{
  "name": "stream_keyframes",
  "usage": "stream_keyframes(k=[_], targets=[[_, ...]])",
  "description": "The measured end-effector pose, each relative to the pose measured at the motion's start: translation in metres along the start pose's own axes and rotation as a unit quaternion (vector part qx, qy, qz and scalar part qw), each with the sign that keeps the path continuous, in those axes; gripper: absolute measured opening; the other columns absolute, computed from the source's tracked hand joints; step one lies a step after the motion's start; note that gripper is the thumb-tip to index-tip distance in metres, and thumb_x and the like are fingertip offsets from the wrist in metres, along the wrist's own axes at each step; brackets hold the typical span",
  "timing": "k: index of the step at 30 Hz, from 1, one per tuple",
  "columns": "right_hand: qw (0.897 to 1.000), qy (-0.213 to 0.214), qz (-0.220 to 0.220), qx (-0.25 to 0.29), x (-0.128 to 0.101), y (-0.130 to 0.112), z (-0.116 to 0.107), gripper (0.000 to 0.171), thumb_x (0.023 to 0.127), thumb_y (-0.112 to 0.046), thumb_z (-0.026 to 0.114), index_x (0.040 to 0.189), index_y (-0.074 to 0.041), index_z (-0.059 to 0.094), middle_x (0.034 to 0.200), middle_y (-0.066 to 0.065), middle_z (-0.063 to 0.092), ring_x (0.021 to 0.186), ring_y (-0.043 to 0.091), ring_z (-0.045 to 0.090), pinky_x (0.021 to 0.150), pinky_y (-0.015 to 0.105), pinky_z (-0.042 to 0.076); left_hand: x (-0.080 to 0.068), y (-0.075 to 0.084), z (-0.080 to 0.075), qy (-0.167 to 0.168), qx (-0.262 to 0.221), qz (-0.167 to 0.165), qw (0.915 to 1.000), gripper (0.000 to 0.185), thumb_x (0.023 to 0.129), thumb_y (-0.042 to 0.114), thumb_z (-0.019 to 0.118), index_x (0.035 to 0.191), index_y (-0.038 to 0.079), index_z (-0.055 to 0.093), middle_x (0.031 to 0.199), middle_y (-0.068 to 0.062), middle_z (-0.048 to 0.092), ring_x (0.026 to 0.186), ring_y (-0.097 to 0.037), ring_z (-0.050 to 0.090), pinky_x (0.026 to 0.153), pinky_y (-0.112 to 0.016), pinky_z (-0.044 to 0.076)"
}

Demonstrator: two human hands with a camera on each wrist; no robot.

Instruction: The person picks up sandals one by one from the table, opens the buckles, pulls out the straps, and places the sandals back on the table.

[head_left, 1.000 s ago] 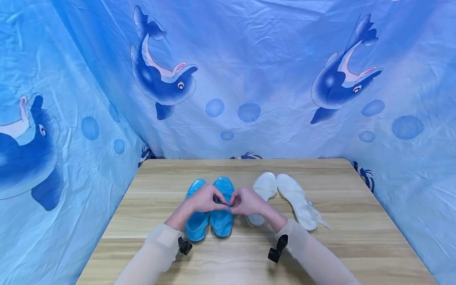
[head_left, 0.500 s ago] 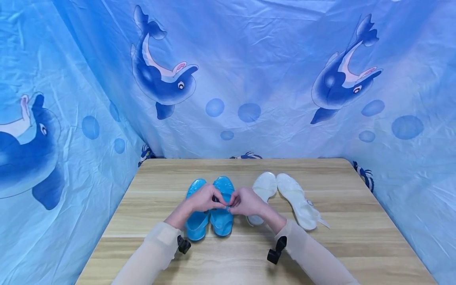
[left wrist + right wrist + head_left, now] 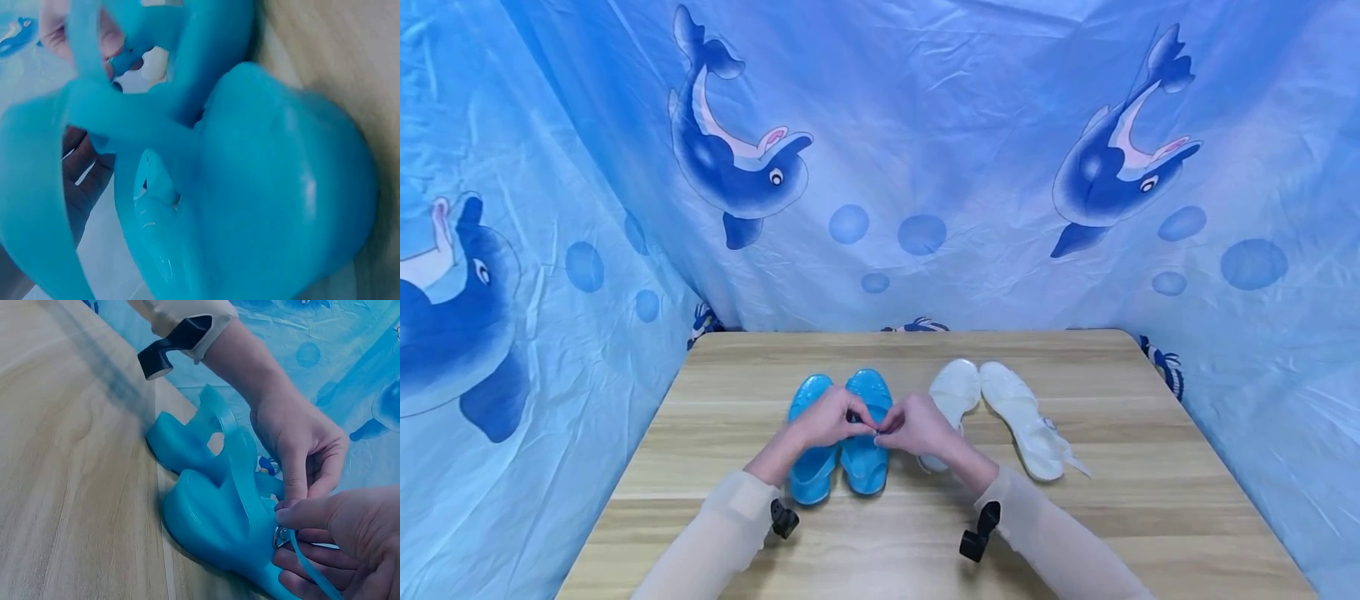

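Observation:
A pair of blue jelly sandals (image 3: 842,437) stands side by side on the wooden table (image 3: 925,533), toes pointing away. Both hands meet over the right blue sandal (image 3: 219,519). My left hand (image 3: 833,419) pinches its ankle strap from the left. My right hand (image 3: 912,427) pinches the thin strap end at a small metal buckle (image 3: 281,536). In the left wrist view the blue sandal heel (image 3: 275,181) fills the frame, blurred, with fingers behind the straps.
A pair of white translucent sandals (image 3: 1000,412) lies to the right of the blue pair, one strap loose on the table. A blue dolphin-print cloth (image 3: 925,167) hangs around the back and both sides. Black wrist camera mounts (image 3: 977,533) sit at both sleeves.
Both hands stay at the strap of the right blue sandal, with only slight finger movement. The sandals have not shifted.

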State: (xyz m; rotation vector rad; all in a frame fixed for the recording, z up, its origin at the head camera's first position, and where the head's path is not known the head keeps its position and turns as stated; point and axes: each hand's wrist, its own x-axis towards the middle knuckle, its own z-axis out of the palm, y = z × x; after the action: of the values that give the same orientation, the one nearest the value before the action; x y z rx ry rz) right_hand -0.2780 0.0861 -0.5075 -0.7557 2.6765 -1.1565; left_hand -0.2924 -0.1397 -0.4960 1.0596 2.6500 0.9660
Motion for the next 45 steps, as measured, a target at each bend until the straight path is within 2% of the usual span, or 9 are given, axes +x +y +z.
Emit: stream_keyframes(k=[6,11,15,19,22,25,28,37,45], targets=[[1.000,-0.008,-0.003,0.011,0.000,0.000,0.002,0.009,0.087,-0.022,0.089,0.093,-0.016,0.085,0.088,-0.004,0.081,0.077,0.002,0.072,0.070,0.020,0.060,-0.005,-0.007,-0.001,-0.002,-0.009,0.009,0.9999,0.007,0.096,0.022,0.081,0.098,0.018,0.086,0.095,0.004,0.083,0.085,-0.002,0.071,0.077,-0.021,0.056],[0.999,-0.023,-0.022,0.012,-0.005,0.006,-0.006,0.013,0.091,-0.022,0.086,0.102,-0.015,0.084,0.098,-0.001,0.082,0.085,0.006,0.076,0.076,0.022,0.062,-0.004,-0.008,0.003,0.005,-0.006,-0.007,0.9999,0.008,0.100,0.025,0.077,0.101,0.022,0.084,0.099,0.007,0.082,0.085,-0.001,0.069,0.076,-0.021,0.055],[0.999,-0.024,-0.044,0.009,-0.010,0.009,-0.012,0.005,0.094,-0.017,0.082,0.098,-0.014,0.083,0.097,-0.002,0.081,0.087,0.007,0.076,0.080,0.025,0.063,-0.003,-0.008,0.004,0.005,-0.012,-0.023,0.9997,0.010,0.102,0.021,0.074,0.104,0.023,0.083,0.102,0.008,0.081,0.089,-0.001,0.068,0.077,-0.021,0.055],[0.998,-0.004,-0.066,-0.020,-0.011,0.011,-0.010,0.006,0.093,-0.015,0.081,0.089,-0.018,0.081,0.088,-0.008,0.080,0.081,0.001,0.071,0.078,0.023,0.060,0.000,-0.007,0.004,-0.006,-0.009,-0.018,0.9998,0.010,0.102,0.020,0.074,0.107,0.021,0.082,0.104,0.009,0.081,0.091,-0.004,0.070,0.081,-0.024,0.058],[0.997,0.018,-0.068,-0.034,-0.012,0.014,-0.006,0.009,0.090,-0.013,0.082,0.087,-0.021,0.080,0.085,-0.011,0.079,0.079,-0.003,0.069,0.075,0.021,0.058,0.004,-0.006,0.004,-0.030,-0.035,-0.013,0.9988,0.013,0.100,0.022,0.077,0.112,0.018,0.080,0.109,0.006,0.081,0.099,-0.009,0.074,0.088,-0.027,0.060],[0.997,0.033,-0.061,-0.027,-0.013,0.015,-0.003,0.010,0.089,-0.012,0.082,0.086,-0.021,0.080,0.084,-0.010,0.079,0.078,-0.002,0.069,0.074,0.021,0.059,0.008,-0.006,0.004,-0.054,-0.072,-0.028,0.9955,0.017,0.097,0.022,0.080,0.113,0.015,0.080,0.112,0.001,0.081,0.106,-0.013,0.076,0.093,-0.028,0.061],[0.997,0.041,-0.056,-0.023,-0.015,0.015,-0.001,0.009,0.090,-0.012,0.082,0.087,-0.020,0.081,0.084,-0.009,0.079,0.077,-0.002,0.070,0.074,0.021,0.059,0.012,-0.006,0.004,-0.066,-0.082,-0.047,0.9934,0.017,0.096,0.022,0.081,0.112,0.016,0.082,0.111,0.001,0.082,0.106,-0.014,0.077,0.092,-0.026,0.062],[0.996,0.065,-0.055,-0.020,-0.015,0.013,0.007,0.004,0.091,-0.016,0.082,0.088,-0.014,0.083,0.084,-0.007,0.080,0.076,-0.002,0.068,0.073,0.020,0.059,0.011,0.000,0.004,-0.074,-0.083,-0.055,0.9922,0.011,0.096,0.022,0.081,0.106,0.017,0.083,0.106,0.002,0.082,0.099,-0.011,0.076,0.087,-0.026,0.062],[0.993,0.108,-0.045,-0.011,-0.018,0.012,0.012,0.007,0.088,-0.014,0.085,0.084,-0.020,0.083,0.083,-0.007,0.080,0.078,0.001,0.072,0.076,0.021,0.061,0.010,0.002,0.006,-0.071,-0.085,-0.068,0.9916,0.014,0.097,0.022,0.080,0.109,0.016,0.083,0.108,0.001,0.082,0.101,-0.012,0.076,0.088,-0.026,0.062]])
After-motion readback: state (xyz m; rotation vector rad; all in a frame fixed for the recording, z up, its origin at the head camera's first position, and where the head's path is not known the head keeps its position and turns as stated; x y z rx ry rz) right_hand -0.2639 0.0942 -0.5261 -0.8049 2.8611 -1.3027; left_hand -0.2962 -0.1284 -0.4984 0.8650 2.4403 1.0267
